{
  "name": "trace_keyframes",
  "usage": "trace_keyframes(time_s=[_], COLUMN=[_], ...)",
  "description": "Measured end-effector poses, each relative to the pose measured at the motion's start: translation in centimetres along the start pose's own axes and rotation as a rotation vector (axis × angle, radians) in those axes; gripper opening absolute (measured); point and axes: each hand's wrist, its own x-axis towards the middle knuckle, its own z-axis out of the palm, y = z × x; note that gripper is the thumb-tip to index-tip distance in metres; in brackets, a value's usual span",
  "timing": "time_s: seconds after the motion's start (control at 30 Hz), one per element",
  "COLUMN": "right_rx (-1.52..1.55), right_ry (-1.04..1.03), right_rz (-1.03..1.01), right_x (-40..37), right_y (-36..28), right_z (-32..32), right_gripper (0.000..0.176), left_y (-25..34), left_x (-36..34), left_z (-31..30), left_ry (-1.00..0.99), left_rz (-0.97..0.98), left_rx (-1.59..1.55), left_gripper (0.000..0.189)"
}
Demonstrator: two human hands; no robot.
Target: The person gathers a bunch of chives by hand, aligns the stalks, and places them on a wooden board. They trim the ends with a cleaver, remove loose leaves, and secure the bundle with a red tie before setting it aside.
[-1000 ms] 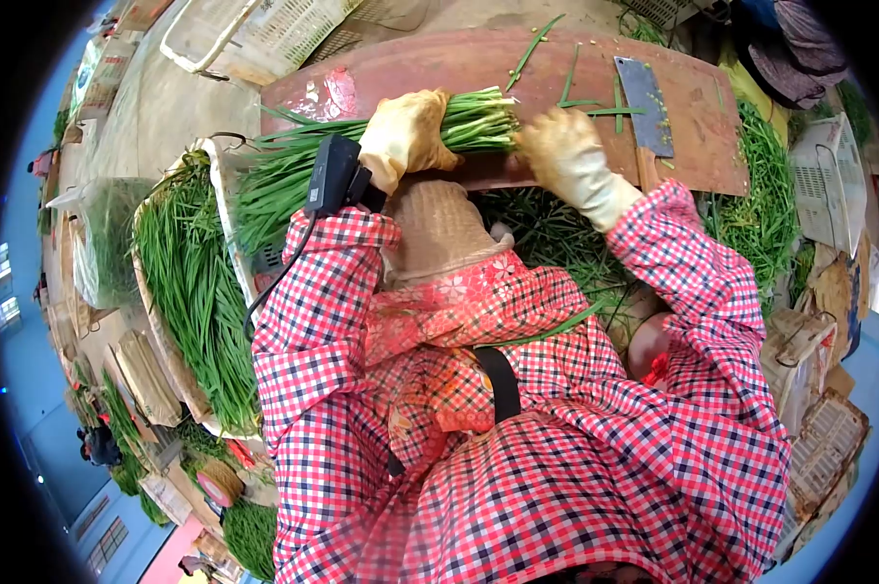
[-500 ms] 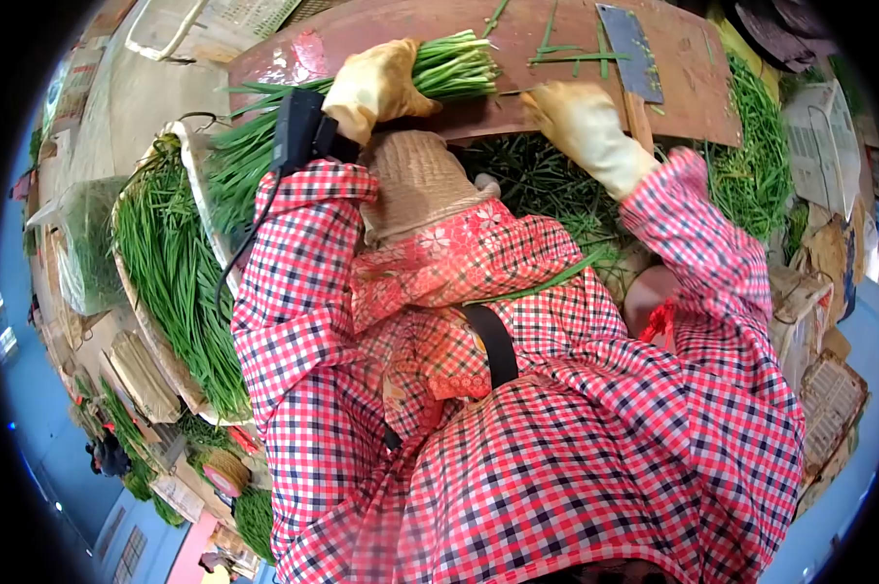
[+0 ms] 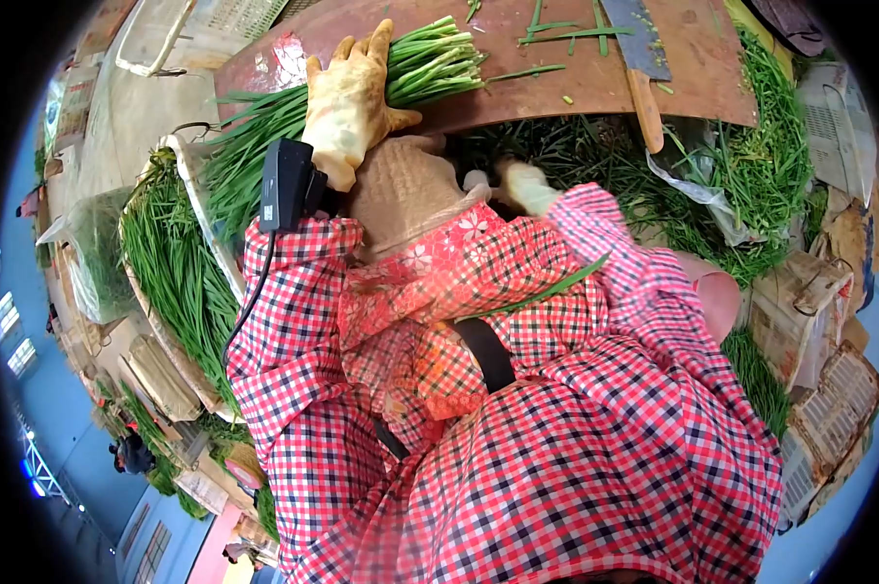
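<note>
Your left hand (image 3: 347,102) lies flat over the bunch of chives (image 3: 432,60), glove fingers spread and not curled round it, pinning it down. The bunch sits at the left end of the cutting board (image 3: 556,92), close to the near edge. Its pale cut ends point toward the middle of the board and its leafy tips trail off the left edge toward the basket (image 3: 201,209). Your right hand (image 3: 527,185) is off the board, low beside the near edge over the loose greens (image 3: 595,156). The sleeve covers most of it, so I can't tell whether it's open or closed. The cleaver (image 3: 642,68) lies untouched toward the right end, its handle overhanging the near edge.

This looks like the holding step, with the bunch steadied and its ends squared. Any cut calls for your right hand to come up to that handle while your left stays clear of the ends.
</note>
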Motion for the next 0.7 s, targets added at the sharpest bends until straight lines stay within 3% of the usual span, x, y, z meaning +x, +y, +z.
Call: trace_keyframes(time_s=[0.07, 0.13, 0.2, 0.23, 0.27, 0.3, 0.33, 0.47, 0.6, 0.67, 0.7], right_rx=[0.132, 0.252, 0.261, 0.710, 0.760, 0.762, 0.619, 0.295, 0.224, -0.142, -0.203], right_ry=[0.045, 0.094, 0.188, 0.546, 0.669, 0.690, 0.884, 1.355, 1.469, 1.173, 1.169], right_rz=[-0.106, -0.223, -0.047, -0.291, -0.428, -0.485, -0.577, -0.600, -0.911, -0.646, -0.669], right_x=[2.0, 2.4, -2.0, -5.3, -9.5, -13.2, -15.7, -19.0, -12.3, -6.8, -4.8], right_y=[0.0, -0.6, -0.6, 0.6, 0.6, 0.5, 0.6, -1.0, -9.0, -12.6, -12.8], right_z=[3.0, 4.5, 1.3, 1.8, -1.8, -5.2, -7.4, -14.3, -20.7, -19.7, -18.8], right_gripper=[0.036, 0.033, 0.029, 0.029, 0.030, 0.030, 0.026, 0.033, 0.040, 0.041, 0.042], left_y=[-0.1, -0.2, -0.7, -0.6, -0.5, -0.4, -0.3, -0.8, -1.1, -1.8, -1.9], left_x=[0.4, 0.5, 0.5, 0.5, 0.4, 0.4, 0.4, 0.3, -0.1, -0.1, 0.0], left_z=[-0.5, -0.8, -1.0, -1.3, -1.8, -2.2, -2.4, -2.0, -0.1, 1.3, 0.7], left_ry=[-0.037, -0.035, -0.013, -0.009, -0.021, -0.051, -0.086, -0.075, 0.061, 0.238, 0.144], left_rz=[-0.016, -0.010, 0.008, 0.013, 0.021, 0.025, 0.031, 0.041, 0.020, -0.001, -0.018], left_rx=[-0.061, -0.124, -0.189, -0.187, -0.175, -0.171, -0.171, -0.153, -0.115, -0.139, -0.161], left_gripper=[0.108, 0.091, 0.086, 0.084, 0.082, 0.082, 0.081, 0.087, 0.090, 0.090, 0.088])
